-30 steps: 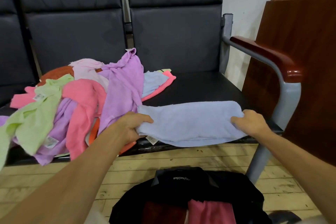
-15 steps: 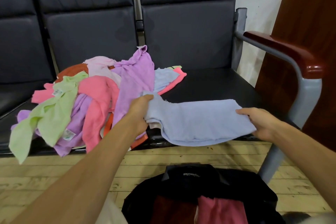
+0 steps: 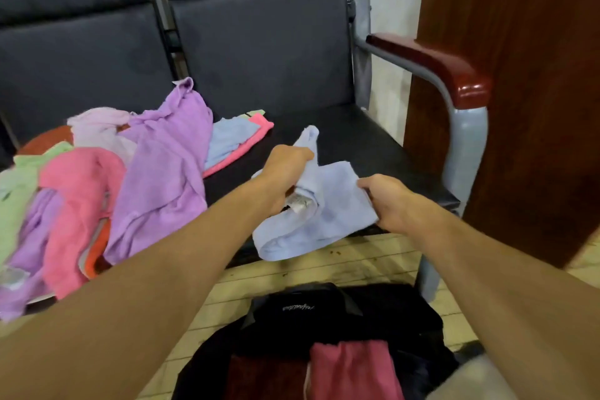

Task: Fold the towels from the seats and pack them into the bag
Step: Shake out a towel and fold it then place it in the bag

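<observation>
The black bag (image 3: 311, 312) carries a small pale script logo, seen upside down and too blurred to read.

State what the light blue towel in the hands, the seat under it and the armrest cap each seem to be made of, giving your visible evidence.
Light blue towel: soft terry-like cloth, matte, limp and creased.
Seat: probably leather or vinyl, dark with a faint sheen.
Armrest cap: looks like lacquered reddish wood, glossy highlight; could be plastic.

A waiting area: linked black padded seats (image 3: 259, 52) with a steel-and-wood armrest (image 3: 431, 65), on plank flooring (image 3: 341, 263).
</observation>
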The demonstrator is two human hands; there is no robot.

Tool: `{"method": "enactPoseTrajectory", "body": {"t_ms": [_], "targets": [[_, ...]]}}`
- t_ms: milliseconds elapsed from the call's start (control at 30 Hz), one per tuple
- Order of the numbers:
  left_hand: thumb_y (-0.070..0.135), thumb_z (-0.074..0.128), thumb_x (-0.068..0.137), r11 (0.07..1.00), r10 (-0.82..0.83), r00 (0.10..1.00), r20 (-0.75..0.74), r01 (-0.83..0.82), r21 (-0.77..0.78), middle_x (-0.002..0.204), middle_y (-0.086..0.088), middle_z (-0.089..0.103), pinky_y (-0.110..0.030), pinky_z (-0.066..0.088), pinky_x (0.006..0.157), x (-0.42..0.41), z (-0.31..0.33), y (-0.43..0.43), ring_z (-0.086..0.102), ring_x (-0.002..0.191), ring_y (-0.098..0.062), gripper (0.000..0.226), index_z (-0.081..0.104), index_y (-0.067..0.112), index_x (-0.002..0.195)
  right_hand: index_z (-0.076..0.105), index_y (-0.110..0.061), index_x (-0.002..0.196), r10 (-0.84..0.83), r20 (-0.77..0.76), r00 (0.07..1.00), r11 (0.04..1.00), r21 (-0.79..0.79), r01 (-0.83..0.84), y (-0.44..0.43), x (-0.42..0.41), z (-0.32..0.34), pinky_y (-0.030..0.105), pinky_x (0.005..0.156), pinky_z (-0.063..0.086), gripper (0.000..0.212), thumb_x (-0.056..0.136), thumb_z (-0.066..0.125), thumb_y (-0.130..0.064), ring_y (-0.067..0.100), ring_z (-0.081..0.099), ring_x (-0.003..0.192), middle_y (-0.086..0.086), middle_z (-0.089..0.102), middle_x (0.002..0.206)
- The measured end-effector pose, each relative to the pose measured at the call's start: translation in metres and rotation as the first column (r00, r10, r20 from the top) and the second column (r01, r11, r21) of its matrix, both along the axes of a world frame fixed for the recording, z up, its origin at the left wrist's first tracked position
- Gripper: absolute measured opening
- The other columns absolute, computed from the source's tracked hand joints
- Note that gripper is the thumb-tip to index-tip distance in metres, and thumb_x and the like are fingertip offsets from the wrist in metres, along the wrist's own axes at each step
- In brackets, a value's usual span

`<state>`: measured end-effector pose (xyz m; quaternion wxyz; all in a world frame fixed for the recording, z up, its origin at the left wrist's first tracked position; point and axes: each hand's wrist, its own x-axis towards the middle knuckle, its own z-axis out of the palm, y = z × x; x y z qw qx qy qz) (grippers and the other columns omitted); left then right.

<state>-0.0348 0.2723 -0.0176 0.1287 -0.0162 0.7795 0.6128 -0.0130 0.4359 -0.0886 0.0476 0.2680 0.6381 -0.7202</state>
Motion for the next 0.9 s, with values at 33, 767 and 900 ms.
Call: {"method": "enactPoseTrajectory", "body": {"t_ms": [33, 767, 900], "targets": [[0.032, 0.058, 0.085, 0.997, -0.03, 1.0, -0.003, 0.03, -0.076, 0.091, -0.006, 0.067, -0.035, 0.052, 0.088, -0.001, -0.006, 0.01, 0.064, 0.089, -0.022, 0.016, 0.062, 0.017, 0.087, 0.064, -0.004, 0.095, 0.001, 0.013, 1.0, 1.0, 0.007, -0.001, 0.001, -0.001, 0.0, 0.036, 0.071, 0.051, 0.018, 0.093, 0.051, -0.017, 0.03, 0.062, 0.091, 0.016, 0.065, 0.096], [-0.004, 0.048, 0.088, 0.998, 0.03, 0.988, -0.151, -0.021, 0.056, 0.078, -0.004, 0.062, -0.021, 0.048, 0.062, 0.053, -0.034, -0.081, 0.058, 0.068, -0.014, 0.029, 0.07, 0.016, 0.09, 0.066, -0.009, 0.1, -0.004, -0.096, 0.995, 0.899, 0.435, 0.045, -0.04, 0.006, 0.018, 0.041, 0.085, 0.057, 0.021, 0.089, 0.067, -0.027, 0.026, 0.069, 0.09, 0.011, 0.071, 0.101], [0.002, 0.052, 0.089, 0.983, 0.098, 0.992, -0.085, -0.083, 0.162, 0.087, -0.005, 0.063, -0.02, 0.048, 0.061, 0.053, -0.031, -0.103, 0.058, 0.073, -0.015, 0.023, 0.069, 0.016, 0.095, 0.066, -0.011, 0.088, 0.096, -0.23, 0.968, 0.872, 0.488, 0.029, -0.06, 0.022, 0.039, 0.046, 0.083, 0.058, 0.015, 0.094, 0.06, -0.023, 0.026, 0.072, 0.086, 0.011, 0.073, 0.094]]}}
